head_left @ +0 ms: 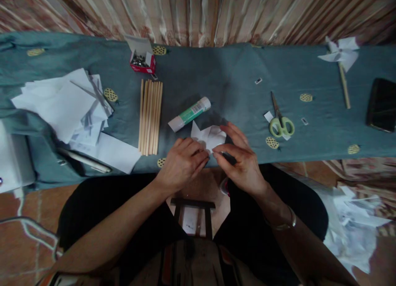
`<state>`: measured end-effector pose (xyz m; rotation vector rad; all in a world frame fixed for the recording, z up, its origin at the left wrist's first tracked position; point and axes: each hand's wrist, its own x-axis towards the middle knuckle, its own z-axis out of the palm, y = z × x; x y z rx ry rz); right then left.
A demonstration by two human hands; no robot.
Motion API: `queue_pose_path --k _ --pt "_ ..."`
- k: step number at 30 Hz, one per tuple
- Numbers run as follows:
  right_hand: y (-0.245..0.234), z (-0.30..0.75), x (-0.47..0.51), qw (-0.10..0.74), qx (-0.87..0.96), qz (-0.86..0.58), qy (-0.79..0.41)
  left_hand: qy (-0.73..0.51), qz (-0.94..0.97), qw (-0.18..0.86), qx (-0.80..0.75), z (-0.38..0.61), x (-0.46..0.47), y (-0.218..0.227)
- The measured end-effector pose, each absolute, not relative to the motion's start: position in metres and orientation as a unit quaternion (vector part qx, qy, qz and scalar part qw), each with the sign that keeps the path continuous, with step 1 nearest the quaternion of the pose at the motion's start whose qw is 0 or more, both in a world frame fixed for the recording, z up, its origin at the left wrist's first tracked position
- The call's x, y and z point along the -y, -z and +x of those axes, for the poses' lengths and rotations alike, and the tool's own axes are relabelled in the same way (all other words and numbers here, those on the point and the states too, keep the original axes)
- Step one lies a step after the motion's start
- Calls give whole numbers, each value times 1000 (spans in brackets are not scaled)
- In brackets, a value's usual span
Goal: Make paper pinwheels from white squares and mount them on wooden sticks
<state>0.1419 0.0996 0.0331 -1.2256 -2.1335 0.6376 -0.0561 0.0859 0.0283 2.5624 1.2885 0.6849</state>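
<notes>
Between my two hands, near the table's front edge, is a white paper pinwheel (213, 135) with its points folded in part. My left hand (185, 160) is closed on the paper's left side, its fingertips curled over the near part. From the right, my right hand (239, 158) pinches the near edge with thumb and index finger, while its other fingers reach over the far right point. Just beyond the paper lies a green and white glue stick (190, 114). Left of it is a row of several wooden sticks (150, 117).
A red box (144, 63) of small metal pieces stands behind the sticks. White paper sheets (68, 106) and a pen (88, 160) lie left. Rightward are green-handled scissors (281, 123), a finished pinwheel on a stick (342, 55) and a dark phone (382, 104). Paper scraps (355, 211) fill a bag below.
</notes>
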Motion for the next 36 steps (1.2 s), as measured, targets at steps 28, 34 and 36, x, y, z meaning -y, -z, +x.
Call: queue_pose_path --k 28,34,36 --pt "-16 125 -107 296 769 -521 -223 -281 833 142 -455 -56 -82 -23" --pt "-16 125 -108 302 754 -533 -239 -270 833 147 -460 -57 -82 -21" --pt "-15 125 -108 303 754 -531 -239 -271 833 145 -459 -57 -81 -21"
